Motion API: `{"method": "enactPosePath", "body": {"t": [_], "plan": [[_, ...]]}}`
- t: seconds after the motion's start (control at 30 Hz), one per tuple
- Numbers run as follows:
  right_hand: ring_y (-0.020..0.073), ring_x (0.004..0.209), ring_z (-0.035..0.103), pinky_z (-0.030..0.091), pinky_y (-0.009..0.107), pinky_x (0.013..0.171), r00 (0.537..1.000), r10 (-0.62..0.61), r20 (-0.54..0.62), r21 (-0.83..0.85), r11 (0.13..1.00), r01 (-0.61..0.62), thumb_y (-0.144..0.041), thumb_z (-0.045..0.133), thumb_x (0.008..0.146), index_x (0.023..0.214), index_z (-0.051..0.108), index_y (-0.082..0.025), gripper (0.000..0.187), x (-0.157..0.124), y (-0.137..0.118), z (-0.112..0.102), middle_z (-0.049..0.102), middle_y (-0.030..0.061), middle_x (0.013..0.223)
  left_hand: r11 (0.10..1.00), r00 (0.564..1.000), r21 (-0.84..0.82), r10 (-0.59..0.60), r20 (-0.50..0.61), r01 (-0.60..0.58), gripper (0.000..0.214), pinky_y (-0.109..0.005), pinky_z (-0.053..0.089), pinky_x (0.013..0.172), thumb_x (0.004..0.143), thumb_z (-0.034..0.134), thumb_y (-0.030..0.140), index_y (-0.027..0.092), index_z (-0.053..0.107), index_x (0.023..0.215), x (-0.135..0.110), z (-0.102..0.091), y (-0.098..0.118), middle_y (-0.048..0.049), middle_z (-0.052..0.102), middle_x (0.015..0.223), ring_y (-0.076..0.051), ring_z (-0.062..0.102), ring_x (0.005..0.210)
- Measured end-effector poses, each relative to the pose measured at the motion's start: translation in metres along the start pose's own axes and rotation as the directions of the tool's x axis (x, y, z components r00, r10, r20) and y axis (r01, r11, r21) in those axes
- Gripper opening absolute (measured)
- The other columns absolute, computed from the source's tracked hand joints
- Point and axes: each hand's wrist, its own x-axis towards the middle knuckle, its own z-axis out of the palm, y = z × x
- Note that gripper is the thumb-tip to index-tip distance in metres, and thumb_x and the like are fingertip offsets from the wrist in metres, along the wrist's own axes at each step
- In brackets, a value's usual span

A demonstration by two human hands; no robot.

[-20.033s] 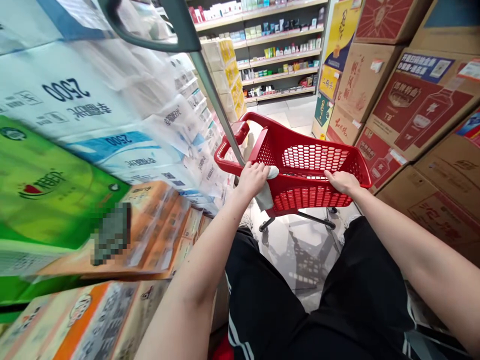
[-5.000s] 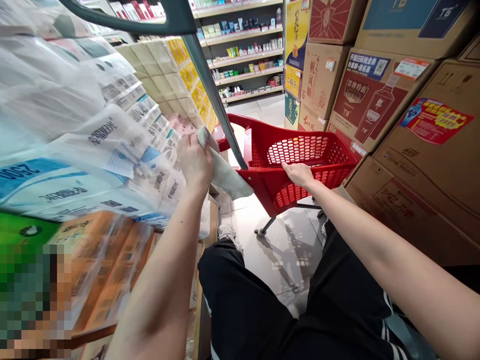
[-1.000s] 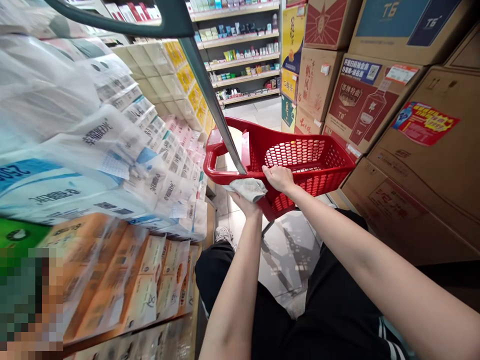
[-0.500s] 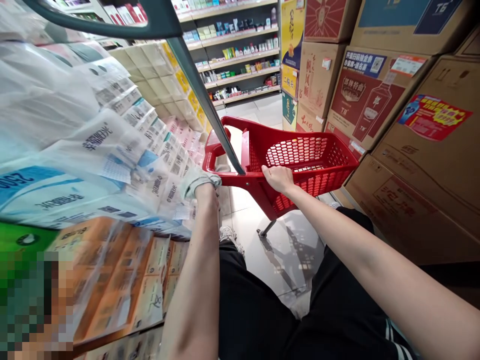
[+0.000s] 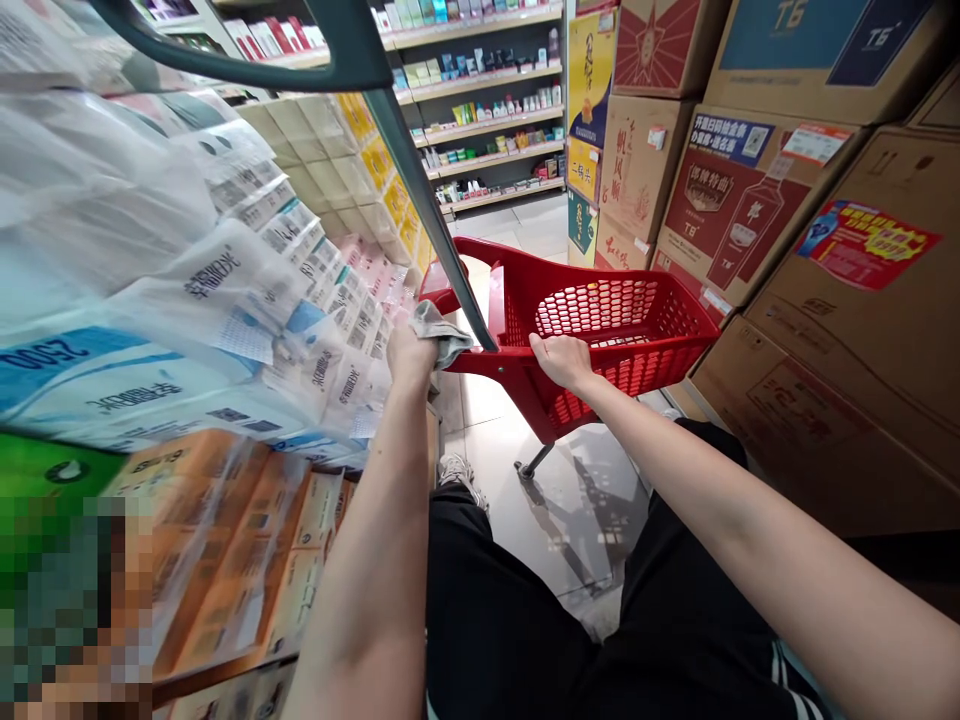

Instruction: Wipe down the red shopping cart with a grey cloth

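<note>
- The left hand [image 5: 409,352], at frame centre, is clenched around a grey cloth [image 5: 441,331], which bunches out above the fingers.
- The cloth sits just left of the cart [image 5: 630,305], against the edge of the stacked packs [image 5: 225,300] that fill the left of the frame.
- The right hand [image 5: 560,358], just right of centre, grasps the near rim of the red cart, fingers curled over it.
- The cart stands on the tiled floor [image 5: 570,500], between the packs and the cartons [image 5: 750,200] piled on the right.
- A grey pole [image 5: 420,200] slants from the upper left down to the cart's near rim.
- Shelves [image 5: 487,100] of small goods run across the top centre.
</note>
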Motion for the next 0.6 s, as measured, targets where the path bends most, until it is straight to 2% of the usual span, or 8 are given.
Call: {"method": "enactPosePath", "body": {"t": [0.07,0.1,0.17,0.23,0.3,0.4,0.5,0.6], "plan": [[0.0197,0.083,0.064,0.038,0.027,0.071,1.0,0.007,0.0,-0.004,1.0,-0.007,-0.049,0.009,0.095,0.082,0.072,-0.016,0.072,0.0,0.0,-0.001,0.071,0.0102,0.085,0.995,0.992,0.093,0.045,-0.116,-0.034,0.038,-0.052,0.037,0.092,0.084,0.043,0.038,0.01,0.06,0.102,-0.012,0.003,0.007,-0.0214,0.062,0.107,-0.036,0.054,0.108],[0.0196,0.083,0.064,0.038,0.026,0.071,1.0,0.009,0.001,-0.007,1.0,-0.009,-0.049,0.009,0.095,0.082,0.072,-0.016,0.072,0.0,0.0,-0.001,0.071,0.0101,0.085,0.992,0.98,0.097,0.098,-0.175,-0.082,0.041,-0.05,0.034,0.097,0.088,0.036,0.038,0.01,0.057,0.109,-0.021,0.005,0.009,-0.0215,0.058,0.114,-0.034,0.051,0.114],[0.0192,0.083,0.064,0.038,0.026,0.07,1.0,0.012,0.005,-0.011,1.0,-0.012,-0.048,0.009,0.095,0.083,0.072,-0.016,0.072,-0.002,0.0,-0.002,0.071,0.01,0.085,0.983,0.957,0.068,0.183,-0.226,-0.172,0.048,-0.045,0.029,0.105,0.091,0.028,0.042,0.011,0.05,0.12,-0.04,0.008,0.011,-0.0201,0.051,0.126,-0.03,0.043,0.125],[0.0188,0.084,0.064,0.037,0.026,0.071,1.0,0.015,0.012,-0.015,1.0,-0.015,-0.049,0.008,0.095,0.083,0.072,-0.016,0.073,-0.004,0.0,-0.003,0.071,0.0101,0.086,0.979,0.958,0.06,0.201,-0.207,-0.192,0.058,-0.042,0.027,0.108,0.089,0.031,0.051,0.009,0.042,0.127,-0.054,0.008,0.011,-0.0208,0.044,0.133,-0.029,0.035,0.13],[0.019,0.083,0.064,0.037,0.026,0.07,1.0,0.015,0.009,-0.015,1.0,-0.014,-0.049,0.007,0.095,0.083,0.072,-0.016,0.073,-0.006,0.001,-0.004,0.071,0.0101,0.086,0.98,0.971,0.106,0.186,-0.15,-0.171,0.074,-0.042,0.027,0.108,0.081,0.044,0.059,0.005,0.036,0.131,-0.058,0.004,0.01,-0.0244,0.039,0.136,-0.032,0.032,0.132],[0.0194,0.082,0.064,0.037,0.026,0.07,1.0,0.004,-0.003,-0.001,1.0,-0.004,-0.049,0.007,0.095,0.082,0.072,-0.017,0.074,-0.008,0.001,-0.004,0.071,0.01,0.085,0.969,0.99,0.218,0.134,-0.048,-0.121,0.087,-0.044,0.034,0.101,0.067,0.061,0.061,0.002,0.039,0.127,-0.048,-0.005,0.013,-0.027,0.045,0.129,-0.036,0.04,0.125],[0.0191,0.08,0.064,0.038,0.026,0.069,1.0,-0.006,-0.008,0.013,1.0,0.006,-0.049,0.008,0.095,0.08,0.072,-0.017,0.074,-0.007,0.001,-0.004,0.071,0.0098,0.083,0.947,0.997,0.313,0.06,0.052,-0.074,0.062,-0.044,0.043,0.087,0.066,0.063,0.055,0.008,0.055,0.106,-0.027,-0.013,0.018,-0.0215,0.061,0.107,-0.037,0.054,0.107],[0.0192,0.079,0.065,0.038,0.026,0.069,1.0,-0.008,-0.008,0.005,1.0,0.008,-0.049,0.009,0.095,0.079,0.072,-0.017,0.073,-0.007,0.001,-0.005,0.071,0.0093,0.081,0.921,0.991,0.379,0.042,0.125,-0.087,0.033,-0.043,0.045,0.079,0.067,0.063,0.043,0.013,0.06,0.079,0.001,-0.016,0.021,-0.018,0.066,0.087,-0.038,0.059,0.097]]}}
